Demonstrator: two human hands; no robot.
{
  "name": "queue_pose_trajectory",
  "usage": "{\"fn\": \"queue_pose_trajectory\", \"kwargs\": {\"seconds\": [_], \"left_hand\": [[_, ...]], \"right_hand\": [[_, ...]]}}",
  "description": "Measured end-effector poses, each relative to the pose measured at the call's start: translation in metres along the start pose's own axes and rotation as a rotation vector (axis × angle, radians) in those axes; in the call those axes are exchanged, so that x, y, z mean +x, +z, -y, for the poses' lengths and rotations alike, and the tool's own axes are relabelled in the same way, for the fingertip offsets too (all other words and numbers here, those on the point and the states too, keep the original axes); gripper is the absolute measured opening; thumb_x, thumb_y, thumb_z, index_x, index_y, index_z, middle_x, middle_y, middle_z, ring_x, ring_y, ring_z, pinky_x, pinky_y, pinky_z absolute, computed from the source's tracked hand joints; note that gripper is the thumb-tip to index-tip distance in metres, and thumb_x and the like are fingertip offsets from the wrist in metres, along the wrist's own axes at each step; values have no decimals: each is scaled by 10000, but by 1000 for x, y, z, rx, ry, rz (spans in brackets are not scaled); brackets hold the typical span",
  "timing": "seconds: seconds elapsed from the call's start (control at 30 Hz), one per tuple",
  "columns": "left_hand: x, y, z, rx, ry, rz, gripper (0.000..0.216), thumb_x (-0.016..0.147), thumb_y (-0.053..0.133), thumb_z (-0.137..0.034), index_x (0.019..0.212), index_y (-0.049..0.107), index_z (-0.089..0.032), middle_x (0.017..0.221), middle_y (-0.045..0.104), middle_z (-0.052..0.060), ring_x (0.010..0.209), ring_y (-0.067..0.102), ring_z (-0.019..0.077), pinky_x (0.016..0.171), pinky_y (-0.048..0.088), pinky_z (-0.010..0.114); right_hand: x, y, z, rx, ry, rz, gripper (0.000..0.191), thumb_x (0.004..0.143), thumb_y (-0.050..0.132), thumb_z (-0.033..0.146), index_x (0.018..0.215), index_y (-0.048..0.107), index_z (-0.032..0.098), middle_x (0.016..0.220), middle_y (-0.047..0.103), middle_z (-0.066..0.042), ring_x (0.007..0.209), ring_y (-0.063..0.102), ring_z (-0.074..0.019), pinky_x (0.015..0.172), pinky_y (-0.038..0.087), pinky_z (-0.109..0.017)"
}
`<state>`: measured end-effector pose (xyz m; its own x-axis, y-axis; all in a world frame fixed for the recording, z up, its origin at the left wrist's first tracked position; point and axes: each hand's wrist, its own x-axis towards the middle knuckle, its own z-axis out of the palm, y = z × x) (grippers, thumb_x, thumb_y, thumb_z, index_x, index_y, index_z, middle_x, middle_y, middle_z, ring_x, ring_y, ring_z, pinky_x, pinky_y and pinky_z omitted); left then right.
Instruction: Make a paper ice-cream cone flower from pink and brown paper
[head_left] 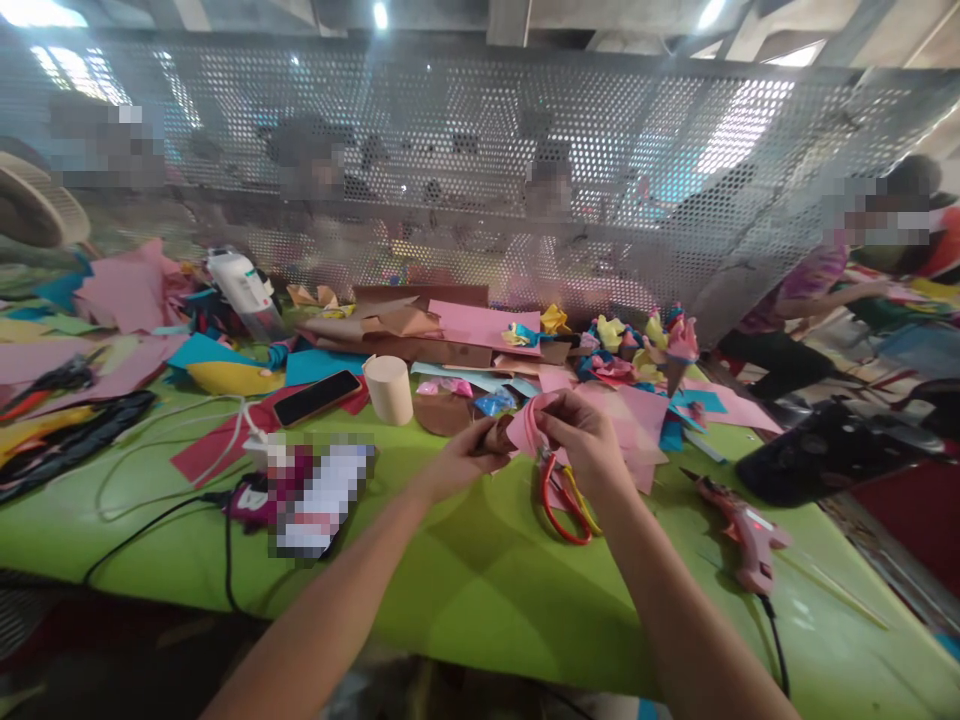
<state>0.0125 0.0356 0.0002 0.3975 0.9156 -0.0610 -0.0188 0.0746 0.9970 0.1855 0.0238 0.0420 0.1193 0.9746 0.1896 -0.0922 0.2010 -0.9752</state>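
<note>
Your left hand (469, 462) is pinched shut on a small brown paper piece (498, 436). Your right hand (590, 442) is curled, its fingertips gripping a pink paper sheet (527, 420) that touches the brown piece at its 3 o'clock. Both forearms reach in from the lower edge and the hands meet just above the green worktop (465, 575). At 6 o'clock under the right hand lies one pair of red-handled scissors (561, 508). One pink glue gun (744, 535) lies at 4 o'clock. One phone (316, 397) and one cardboard cylinder (388, 389) sit at 10 o'clock.
</note>
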Motion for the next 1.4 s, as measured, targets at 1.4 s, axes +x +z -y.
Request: {"fn": "queue_pose_trajectory", "kwargs": {"seconds": [1.4], "left_hand": [[4, -11, -13, -198, 84, 7, 558, 486, 932, -368, 944, 721, -131, 924, 727, 72, 920, 665, 213, 897, 507, 350]], "right_hand": [[7, -14, 0, -199, -153, 199, 144, 711, 719, 347, 741, 671, 214, 643, 607, 9, 567, 520, -139, 551, 414, -276]]}}
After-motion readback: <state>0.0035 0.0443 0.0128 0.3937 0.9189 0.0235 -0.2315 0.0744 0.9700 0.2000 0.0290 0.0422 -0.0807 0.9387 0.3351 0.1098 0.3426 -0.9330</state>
